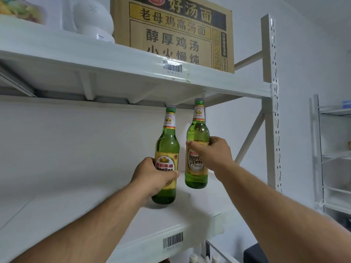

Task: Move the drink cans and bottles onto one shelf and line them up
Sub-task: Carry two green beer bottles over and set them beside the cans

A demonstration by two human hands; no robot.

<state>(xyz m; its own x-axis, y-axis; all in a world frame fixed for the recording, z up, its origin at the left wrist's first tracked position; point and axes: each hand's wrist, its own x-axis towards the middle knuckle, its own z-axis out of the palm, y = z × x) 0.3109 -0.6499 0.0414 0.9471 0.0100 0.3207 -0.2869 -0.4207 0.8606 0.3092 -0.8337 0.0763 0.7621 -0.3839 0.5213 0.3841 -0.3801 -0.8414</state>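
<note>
Two green glass beer bottles with gold labels are upright on the white middle shelf (95, 209). My left hand (153, 177) grips the nearer, left bottle (168, 147) around its label, its base resting on the shelf. My right hand (212, 152) wraps the right bottle (197, 133) at mid-body; that bottle stands slightly farther back and leans a little. The two bottles are close together but apart. A few pale bottle tops (193, 258) show on a lower level at the bottom edge.
The upper shelf (133, 73) hangs just above the bottle caps and carries a large cardboard box (180, 33) and white appliances (93, 18). A white upright post (270, 92) bounds the right side. Another white rack (330, 149) stands at far right.
</note>
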